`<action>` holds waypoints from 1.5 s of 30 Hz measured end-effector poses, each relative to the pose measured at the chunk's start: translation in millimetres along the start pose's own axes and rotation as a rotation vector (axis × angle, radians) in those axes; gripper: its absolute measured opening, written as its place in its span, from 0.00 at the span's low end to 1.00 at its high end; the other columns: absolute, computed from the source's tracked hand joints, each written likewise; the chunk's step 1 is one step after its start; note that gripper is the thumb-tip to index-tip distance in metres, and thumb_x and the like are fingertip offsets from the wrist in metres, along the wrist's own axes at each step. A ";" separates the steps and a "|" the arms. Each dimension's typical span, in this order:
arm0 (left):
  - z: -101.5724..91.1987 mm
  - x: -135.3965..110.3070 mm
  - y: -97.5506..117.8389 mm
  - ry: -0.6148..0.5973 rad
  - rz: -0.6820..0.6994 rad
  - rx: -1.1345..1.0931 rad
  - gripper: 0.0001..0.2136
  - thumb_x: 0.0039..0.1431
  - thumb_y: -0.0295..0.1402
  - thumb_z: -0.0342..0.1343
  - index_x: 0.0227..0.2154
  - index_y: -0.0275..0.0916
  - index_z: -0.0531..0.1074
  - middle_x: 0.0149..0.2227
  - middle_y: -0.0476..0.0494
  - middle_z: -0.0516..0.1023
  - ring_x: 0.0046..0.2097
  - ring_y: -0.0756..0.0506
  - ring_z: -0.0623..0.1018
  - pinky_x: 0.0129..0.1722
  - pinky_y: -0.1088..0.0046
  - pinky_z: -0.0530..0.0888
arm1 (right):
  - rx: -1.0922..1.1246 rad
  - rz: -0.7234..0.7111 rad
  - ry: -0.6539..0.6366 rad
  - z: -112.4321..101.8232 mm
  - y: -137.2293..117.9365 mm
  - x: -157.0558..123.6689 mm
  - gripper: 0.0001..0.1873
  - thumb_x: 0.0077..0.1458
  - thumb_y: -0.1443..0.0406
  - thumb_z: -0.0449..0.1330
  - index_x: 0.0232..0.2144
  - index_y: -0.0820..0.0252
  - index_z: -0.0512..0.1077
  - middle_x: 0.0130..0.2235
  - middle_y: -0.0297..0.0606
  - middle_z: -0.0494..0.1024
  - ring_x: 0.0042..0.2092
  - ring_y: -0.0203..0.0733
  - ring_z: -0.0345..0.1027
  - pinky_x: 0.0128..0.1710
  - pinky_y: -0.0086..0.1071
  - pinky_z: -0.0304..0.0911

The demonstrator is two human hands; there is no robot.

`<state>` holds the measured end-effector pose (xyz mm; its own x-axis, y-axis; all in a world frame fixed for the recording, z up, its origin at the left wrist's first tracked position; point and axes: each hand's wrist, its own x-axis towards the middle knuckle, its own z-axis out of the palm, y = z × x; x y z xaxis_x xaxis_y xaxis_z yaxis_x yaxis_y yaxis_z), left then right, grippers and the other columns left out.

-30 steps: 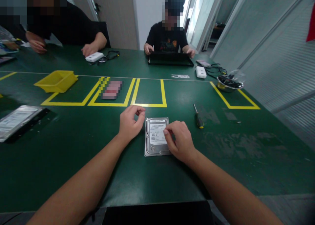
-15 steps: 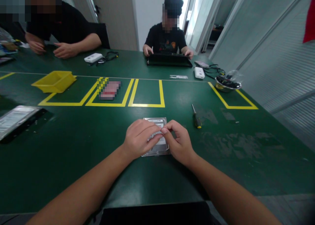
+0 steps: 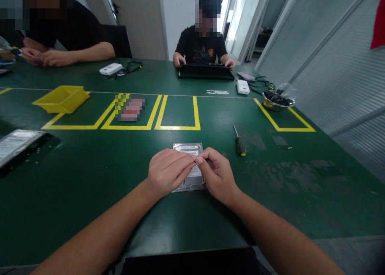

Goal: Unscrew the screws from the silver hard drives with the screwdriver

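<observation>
A silver rectangular metal hard drive with a white label [image 3: 194, 182] lies flat on the green tabletop [image 3: 180, 219], partly hidden from me. The left hand [image 3: 168, 170] and the right hand [image 3: 218, 172] come together tip to tip over it; whether they pinch anything small, I can't tell from here. Off to the right lies a black-and-yellow-handled screwdriver [image 3: 240, 146]; farther away, at left, sits a yellow plastic bin [image 3: 61, 100].

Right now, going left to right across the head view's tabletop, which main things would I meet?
Silver-and-black device, yellow bin, blurred pink item, left hand, hard drive, right hand, screwdriver, metal bowl.
</observation>
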<state>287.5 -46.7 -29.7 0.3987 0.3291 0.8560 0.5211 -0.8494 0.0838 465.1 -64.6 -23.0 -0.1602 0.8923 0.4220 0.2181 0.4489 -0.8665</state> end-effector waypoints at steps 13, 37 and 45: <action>5.0 1.6 -1.7 0.008 -0.049 0.009 0.08 0.56 0.23 0.62 0.39 0.35 0.76 0.35 0.45 0.83 0.34 0.46 0.80 0.36 0.70 0.75 | -0.077 -0.041 0.024 2.2 -0.1 -1.1 0.08 0.64 0.66 0.56 0.35 0.60 0.75 0.33 0.34 0.75 0.36 0.35 0.68 0.38 0.31 0.62; 11.0 -7.9 -31.5 0.070 -0.644 0.065 0.05 0.65 0.32 0.52 0.34 0.37 0.70 0.31 0.48 0.73 0.33 0.49 0.73 0.36 0.71 0.68 | -0.717 -0.578 -0.360 1.0 5.4 -4.8 0.14 0.63 0.61 0.55 0.39 0.68 0.75 0.43 0.51 0.77 0.47 0.51 0.70 0.50 0.44 0.69; 23.2 -27.7 -74.3 0.274 -1.179 -0.133 0.08 0.62 0.38 0.54 0.36 0.37 0.71 0.31 0.47 0.74 0.31 0.50 0.73 0.33 0.74 0.70 | -0.757 -0.575 -0.573 -4.1 1.4 -5.0 0.20 0.61 0.55 0.58 0.39 0.70 0.75 0.43 0.53 0.77 0.48 0.54 0.70 0.47 0.45 0.70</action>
<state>255.3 16.8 -71.5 -0.4476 0.8431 0.2980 0.3683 -0.1298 0.9206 470.2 -68.3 -25.1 -0.8051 0.4759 0.3540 0.4686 0.8763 -0.1123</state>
